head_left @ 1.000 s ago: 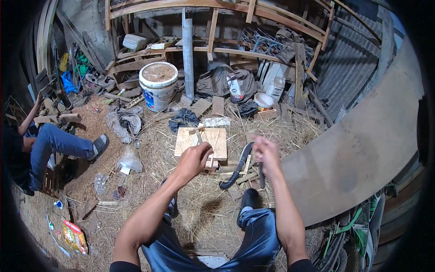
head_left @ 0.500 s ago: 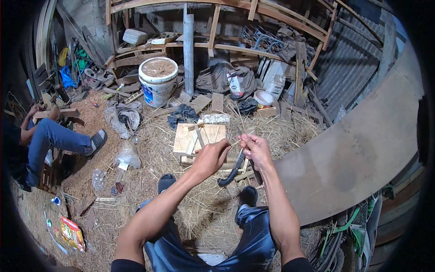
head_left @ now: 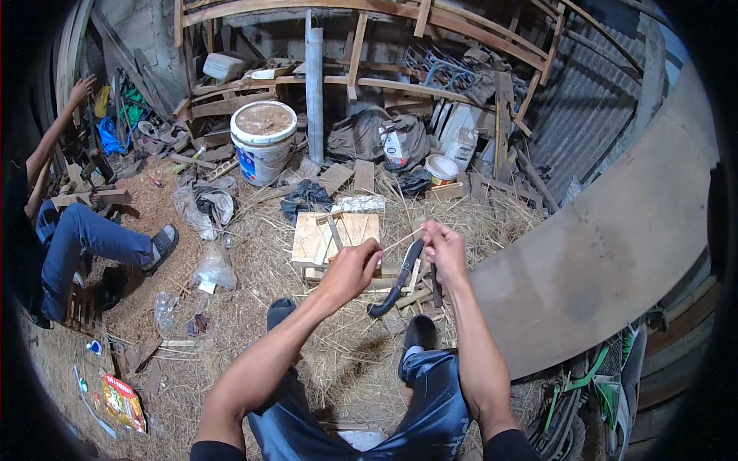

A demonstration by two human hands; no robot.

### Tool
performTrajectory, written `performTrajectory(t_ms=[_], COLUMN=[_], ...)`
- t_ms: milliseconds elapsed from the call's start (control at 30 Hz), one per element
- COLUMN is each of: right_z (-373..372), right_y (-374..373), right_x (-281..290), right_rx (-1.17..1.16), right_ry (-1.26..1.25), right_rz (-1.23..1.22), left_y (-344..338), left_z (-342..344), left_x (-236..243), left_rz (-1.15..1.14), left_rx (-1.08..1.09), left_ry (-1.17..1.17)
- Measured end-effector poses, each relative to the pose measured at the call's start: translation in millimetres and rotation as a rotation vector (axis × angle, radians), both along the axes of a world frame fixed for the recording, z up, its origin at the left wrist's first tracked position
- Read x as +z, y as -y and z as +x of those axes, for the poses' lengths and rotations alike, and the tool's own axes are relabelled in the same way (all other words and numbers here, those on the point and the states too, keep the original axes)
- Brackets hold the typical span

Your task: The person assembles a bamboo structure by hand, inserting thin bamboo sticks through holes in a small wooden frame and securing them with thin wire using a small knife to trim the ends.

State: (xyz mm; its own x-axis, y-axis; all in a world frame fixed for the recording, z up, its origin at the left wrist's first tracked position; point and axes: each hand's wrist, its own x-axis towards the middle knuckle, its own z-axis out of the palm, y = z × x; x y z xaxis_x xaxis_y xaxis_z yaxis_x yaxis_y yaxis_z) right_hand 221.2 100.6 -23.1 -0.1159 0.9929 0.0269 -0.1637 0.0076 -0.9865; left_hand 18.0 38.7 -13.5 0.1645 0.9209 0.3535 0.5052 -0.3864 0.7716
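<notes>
My left hand (head_left: 355, 267) pinches one end of a thin pale stick (head_left: 401, 238). My right hand (head_left: 444, 250) grips the other end, fingers curled. A narrow dark tool (head_left: 437, 290) extends downward below my right hand; I cannot tell whether it is held. Between my hands and a little below, a curved blade with a black handle (head_left: 396, 290) lies among wood offcuts. Just beyond my left hand sits a low block with a plywood top (head_left: 307, 238), with slats and a flat metal strip (head_left: 335, 234) on it.
At left a co-worker in jeans (head_left: 100, 238) sits beside wood shavings. A white bucket (head_left: 264, 154), timber frames (head_left: 461, 27) and scrap line the back. A large grey board (head_left: 592, 269) curves along the right above a green machine (head_left: 596, 384). Straw covers the floor (head_left: 346, 361).
My left hand has moved right, away from the plywood, and my right hand has moved left to the thin stick now between them. The co-worker's arm has risen high at the left.
</notes>
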Motion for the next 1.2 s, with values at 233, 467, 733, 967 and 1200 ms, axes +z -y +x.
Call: performTrajectory(t_ms=[233, 467, 733, 967, 1200], right_z=[-22, -22, 51, -33, -23], right_y=[26, 21, -14, 28, 15], right_x=[7, 5, 1, 10, 14], right_rx=[0.063, 0.212, -0.382, 0.3, 0.211], right_ry=[-0.023, -0.022, -0.154, -0.066, -0.079], right_rz=[0.002, -0.117, -0.09, -0.098, -0.147], left_y=[-2, 2, 9, 3, 3], left_z=[-3, -2, -28, -17, -10], left_x=[-2, 6, 10, 10, 14], left_rz=[0.03, -0.029, -0.035, -0.087, -0.138], left_rx=[0.04, 0.006, 0.109, 0.065, 0.007], left_ry=[-0.011, -0.002, 0.007, -0.044, -0.035])
